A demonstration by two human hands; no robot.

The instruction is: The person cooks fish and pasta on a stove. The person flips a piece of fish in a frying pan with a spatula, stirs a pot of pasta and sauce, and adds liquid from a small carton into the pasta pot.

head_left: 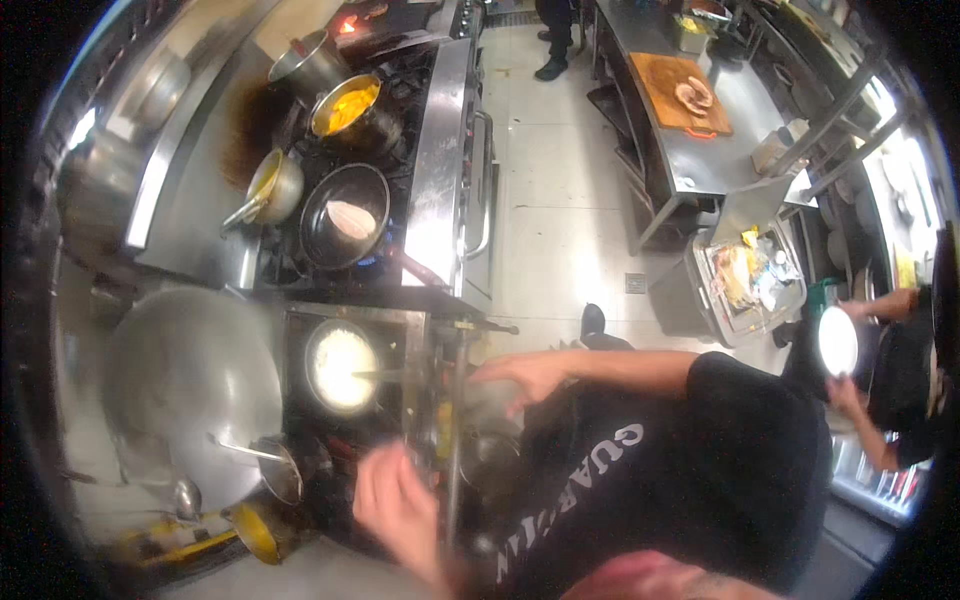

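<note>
Head view. The left hand (395,500), at about 7 o'clock in the frame, is blurred; its fingers look loosely bent and slightly apart, and whether it grips anything cannot be told. It hangs over the front edge of the cooking station, just beside a thin upright metal rod (452,470).

The right hand (520,375) sits just below the centre, palm down, fingers stretched out and held close together, pointing toward 9 o'clock. It holds nothing that shows; its fingertips reach toward the long handle of a small round pan (342,365), without clear contact. That pan lies left of centre, dark-rimmed, filled with something pale and glossy.

At 9 o'clock rests a large dull steel wok (190,385), smooth and domed, with a ladle (270,462) lying at its lower edge. Toward 11 o'clock a black skillet (345,217) holds a flat pale fillet on the stove, beside a small brass-toned saucepan (272,186) and a steel pot of yellow sauce (347,105).

At 1 o'clock a wooden cutting board (680,95) lies on a steel counter. At 3 o'clock another person holds a round white plate (838,342).
</note>
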